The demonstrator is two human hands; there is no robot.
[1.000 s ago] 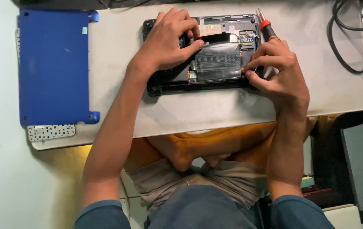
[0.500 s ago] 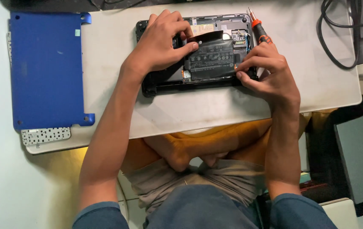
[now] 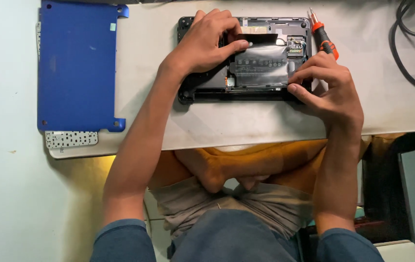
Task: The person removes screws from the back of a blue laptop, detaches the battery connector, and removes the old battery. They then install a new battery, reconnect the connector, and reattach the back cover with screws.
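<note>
Laptop: open, insides showing, at the worktop's far edge.
Battery: flat, silver, inside the laptop.
Left hand: flat on the laptop, thumb pressing the battery.
Right hand: fingers pinched on the battery's right corner.
Risk: a hard pull could bend the battery.
Screwdriver: just beside the laptop.

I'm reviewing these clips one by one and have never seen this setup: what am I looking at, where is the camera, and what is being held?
The one view comes from a camera on the person's head, looking down at two bare hands. The left hand rests on an opened black laptop base on the white table; the right hand pinches the edge of its flat dark battery pack. An orange-and-black screwdriver lies beside it, a blue plastic cover at the left, black cables at the right.
</note>
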